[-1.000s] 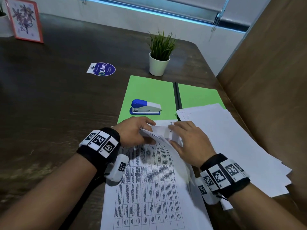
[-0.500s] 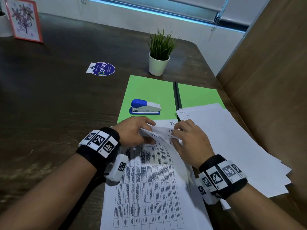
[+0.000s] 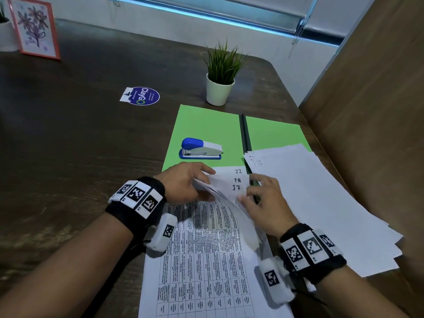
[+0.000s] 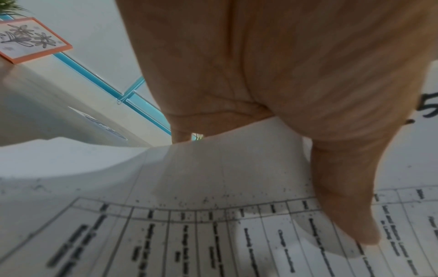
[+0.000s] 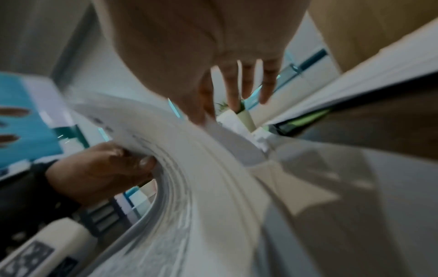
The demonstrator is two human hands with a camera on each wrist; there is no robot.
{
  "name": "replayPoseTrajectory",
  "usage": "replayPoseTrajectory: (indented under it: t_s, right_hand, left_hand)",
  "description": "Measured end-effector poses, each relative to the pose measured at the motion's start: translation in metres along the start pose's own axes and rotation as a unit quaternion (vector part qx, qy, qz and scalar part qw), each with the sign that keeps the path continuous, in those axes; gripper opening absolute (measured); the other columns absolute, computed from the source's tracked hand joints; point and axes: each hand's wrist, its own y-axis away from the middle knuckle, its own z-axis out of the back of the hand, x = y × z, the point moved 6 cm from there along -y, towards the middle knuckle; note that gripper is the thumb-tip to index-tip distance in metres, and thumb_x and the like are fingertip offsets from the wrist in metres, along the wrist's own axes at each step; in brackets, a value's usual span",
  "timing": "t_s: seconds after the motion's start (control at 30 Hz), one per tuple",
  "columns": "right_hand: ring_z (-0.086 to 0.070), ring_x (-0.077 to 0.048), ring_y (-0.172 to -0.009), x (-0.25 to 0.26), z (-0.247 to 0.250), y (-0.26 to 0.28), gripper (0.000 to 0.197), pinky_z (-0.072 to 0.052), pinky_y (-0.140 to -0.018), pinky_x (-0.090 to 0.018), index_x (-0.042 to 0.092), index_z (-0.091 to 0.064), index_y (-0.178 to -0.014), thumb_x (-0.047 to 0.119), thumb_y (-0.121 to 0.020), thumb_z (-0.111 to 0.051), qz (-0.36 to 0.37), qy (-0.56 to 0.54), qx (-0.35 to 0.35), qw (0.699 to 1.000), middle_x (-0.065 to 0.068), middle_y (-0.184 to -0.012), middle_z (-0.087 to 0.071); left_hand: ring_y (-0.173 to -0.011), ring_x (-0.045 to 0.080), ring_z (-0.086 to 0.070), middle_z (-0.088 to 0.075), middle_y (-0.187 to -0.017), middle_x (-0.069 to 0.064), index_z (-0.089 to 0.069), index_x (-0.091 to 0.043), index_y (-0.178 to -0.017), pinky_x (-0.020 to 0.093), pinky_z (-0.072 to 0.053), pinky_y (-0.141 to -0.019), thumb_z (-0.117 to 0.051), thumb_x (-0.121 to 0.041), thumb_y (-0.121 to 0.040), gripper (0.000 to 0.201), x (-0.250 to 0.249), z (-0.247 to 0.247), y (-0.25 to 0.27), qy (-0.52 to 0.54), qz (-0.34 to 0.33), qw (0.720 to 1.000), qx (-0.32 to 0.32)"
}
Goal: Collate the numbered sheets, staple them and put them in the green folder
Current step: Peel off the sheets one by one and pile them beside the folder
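A stack of numbered sheets (image 3: 202, 260) with a printed table on top lies in front of me, its far end on the open green folder (image 3: 206, 125). My left hand (image 3: 190, 182) pinches the top sheets' far ends, bent back in a curl (image 5: 189, 168). Beneath them, handwritten numbers 22, 18 and 17 (image 3: 237, 180) show on fanned sheets. My right hand (image 3: 259, 196) has straight fingers, and its thumb touches the sheets' right edge. A blue and white stapler (image 3: 202, 149) sits on the folder's left half. In the left wrist view my thumb (image 4: 343, 206) lies on the printed sheet (image 4: 189, 234).
A second loose pile of white sheets (image 3: 309, 203) covers the folder's right half and the table's right edge. A small potted plant (image 3: 218, 92), a round blue sticker (image 3: 142, 96) and a framed flower picture (image 3: 34, 28) stand farther back. A wooden panel (image 3: 367, 111) rises on the right.
My right hand has drawn back to the right off the sheets' ends, uncovering 18 and then 17 below 22. The left hand keeps its hold in the same spot.
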Motion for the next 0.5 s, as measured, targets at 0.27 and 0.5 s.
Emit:
replayPoseTrajectory:
  t_s: [0.27,0.5]
  right_hand:
    - [-0.059,-0.022,-0.102,-0.03,0.019,0.001,0.022,-0.053,-0.086,-0.035,0.007,-0.072,-0.083,0.029,-0.088,-0.07,-0.068,-0.125,-0.117,0.983,0.002,-0.1,-0.063]
    - [-0.061,-0.01,-0.064,-0.039,0.027,0.013,0.019,-0.044,-0.059,-0.021,0.022,-0.07,-0.072,0.029,-0.09,-0.068,-0.126,-0.085,0.027,0.988,0.002,-0.075,-0.068]
  left_hand:
    - [-0.105,0.008,-0.063,-0.06,-0.123,-0.022,-0.074,-0.038,-0.069,0.04,-0.054,-0.092,-0.085,-0.036,-0.076,0.013,-0.001,0.003,0.002,0.002,0.004,1.0,-0.005]
    - [-0.107,0.011,-0.063,-0.058,-0.126,-0.019,-0.079,-0.028,-0.08,0.04,-0.054,-0.093,-0.084,-0.039,-0.076,0.013,0.002,0.003,0.002,-0.023,0.005,1.0,-0.001]
